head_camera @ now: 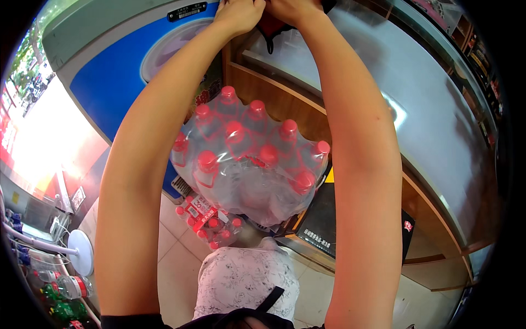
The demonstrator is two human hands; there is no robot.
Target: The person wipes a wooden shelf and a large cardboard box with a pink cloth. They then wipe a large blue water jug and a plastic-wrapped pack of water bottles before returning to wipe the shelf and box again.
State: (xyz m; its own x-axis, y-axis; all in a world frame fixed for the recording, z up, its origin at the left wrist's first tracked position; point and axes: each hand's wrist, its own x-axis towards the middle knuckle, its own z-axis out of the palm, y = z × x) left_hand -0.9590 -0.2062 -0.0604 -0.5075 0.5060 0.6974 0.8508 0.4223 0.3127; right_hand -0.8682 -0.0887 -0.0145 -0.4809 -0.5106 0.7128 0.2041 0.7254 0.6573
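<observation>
Both arms reach forward to the top edge of the head view. My left hand point(242, 15) is at the corner of a blue freezer cabinet point(111, 88), its fingers partly cut off. Beside it, my right hand point(296, 11) lies over a dark red cloth item point(271, 25) with black edging and a loop; whether the fingers grip it is hidden. Between my forearms stands a shrink-wrapped pack of clear bottles with red caps point(246, 164). Its film looks torn around a hole near the middle. A smaller wrapped pack of red-capped bottles point(209, 222) sits lower, on the tiled floor side.
A glass-topped wooden counter point(415, 123) curves along the right. Under my right forearm is a black carton point(318, 222) bearing writing. At lower left are a white round stand base point(81, 253) and several drink bottles point(74, 286). A bright doorway opens at left.
</observation>
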